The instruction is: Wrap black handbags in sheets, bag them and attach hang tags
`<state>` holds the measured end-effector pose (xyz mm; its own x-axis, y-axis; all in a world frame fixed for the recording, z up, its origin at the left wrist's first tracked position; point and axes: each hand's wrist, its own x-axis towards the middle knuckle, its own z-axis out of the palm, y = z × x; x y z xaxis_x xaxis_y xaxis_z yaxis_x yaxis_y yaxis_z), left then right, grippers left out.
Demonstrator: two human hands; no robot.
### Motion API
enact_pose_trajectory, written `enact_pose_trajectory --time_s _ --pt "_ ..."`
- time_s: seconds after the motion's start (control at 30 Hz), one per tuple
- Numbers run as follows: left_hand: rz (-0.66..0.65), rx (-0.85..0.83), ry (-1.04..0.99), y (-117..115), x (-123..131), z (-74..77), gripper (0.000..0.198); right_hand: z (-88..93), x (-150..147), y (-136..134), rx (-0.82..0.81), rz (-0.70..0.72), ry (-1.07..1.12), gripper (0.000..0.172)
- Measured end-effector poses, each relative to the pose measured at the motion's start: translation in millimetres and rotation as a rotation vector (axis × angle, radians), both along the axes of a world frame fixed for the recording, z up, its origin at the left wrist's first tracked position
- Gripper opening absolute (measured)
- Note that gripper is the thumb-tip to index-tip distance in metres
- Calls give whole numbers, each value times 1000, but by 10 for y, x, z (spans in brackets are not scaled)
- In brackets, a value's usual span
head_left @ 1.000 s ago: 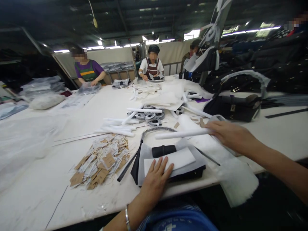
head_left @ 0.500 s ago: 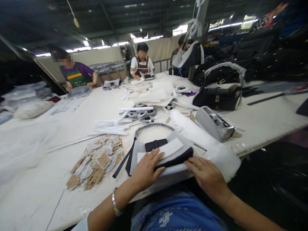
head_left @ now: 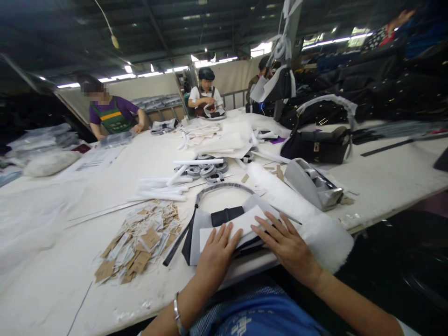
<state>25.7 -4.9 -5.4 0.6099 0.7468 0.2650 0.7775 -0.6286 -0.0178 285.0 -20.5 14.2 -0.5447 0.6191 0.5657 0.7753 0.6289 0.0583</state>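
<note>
Left hand (head_left: 214, 254), right hand (head_left: 293, 249), both on padding (head_left: 245, 224)

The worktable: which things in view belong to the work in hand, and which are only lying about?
In hand: white sheet, left hand and right hand on it; black bag beneath.

Apparently only lying about: tag pile; grey dispenser; grey coils; second bag.

I can make out no words, as the white characters (head_left: 241, 326) on the blue cloth (head_left: 273, 311) over my lap and the lettering (head_left: 119, 125) on the green apron (head_left: 110, 127) of a co-worker (head_left: 129, 105) are illegible.
</note>
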Motion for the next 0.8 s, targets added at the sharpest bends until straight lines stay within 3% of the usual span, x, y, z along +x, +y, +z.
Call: enact_pose_trajectory --time_s 0.1,0.23,0.43,0.53,0.6,0.67,0.8 --pt "41 3 38 -45 114 80 60 -118 42 119 -8 102 11 44" --pt "31 -34 40 -71 333 162 45 -295 38 155 -2 83 94 44" --pt "26 78 10 -41 384 -67 52 -222 99 -41 -50 56 197 48" --pt "43 178 9 -37 346 -176 57 -284 252 -295 -94 -75 414 43" --pt "44 222 2 -32 338 -209 56 -376 329 -450 -264 -260 628 35" --pt "41 258 -15 -23 339 -224 54 -456 348 -522 -539 -405 829 41" --pt "32 313 -30 -7 338 -245 53 -438 275 -364 -961 -429 1043 62"
